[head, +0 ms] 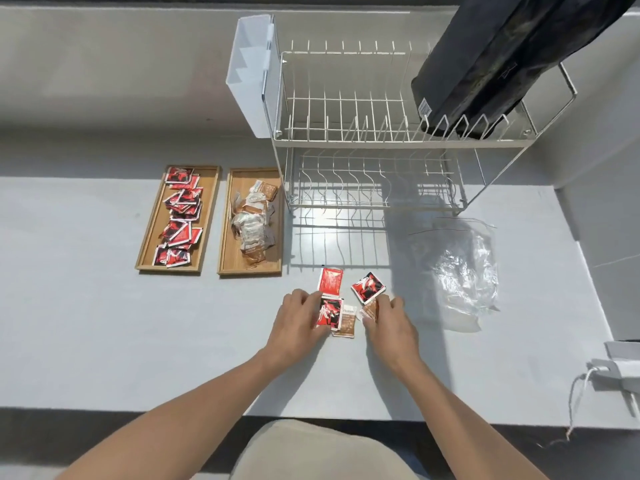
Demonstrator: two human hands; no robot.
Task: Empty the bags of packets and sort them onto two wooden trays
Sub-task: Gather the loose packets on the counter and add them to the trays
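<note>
1. Packets remain loose on the worktop (104, 323): left hand (298, 322) presses fingers on a red packet (329, 315); right hand (389, 323) pinches a brown packet (370, 311).
2. Overlapping packets may lift together, landing a brown one in the red tray (145, 252) instead of the brown tray (225, 251).

Counted two wooden trays (207, 220), three loose red packets (368, 287), two loose brown packets (347, 322), one empty clear bag (464, 271), one dish rack (381, 133). Tray piles too jumbled to count.
</note>
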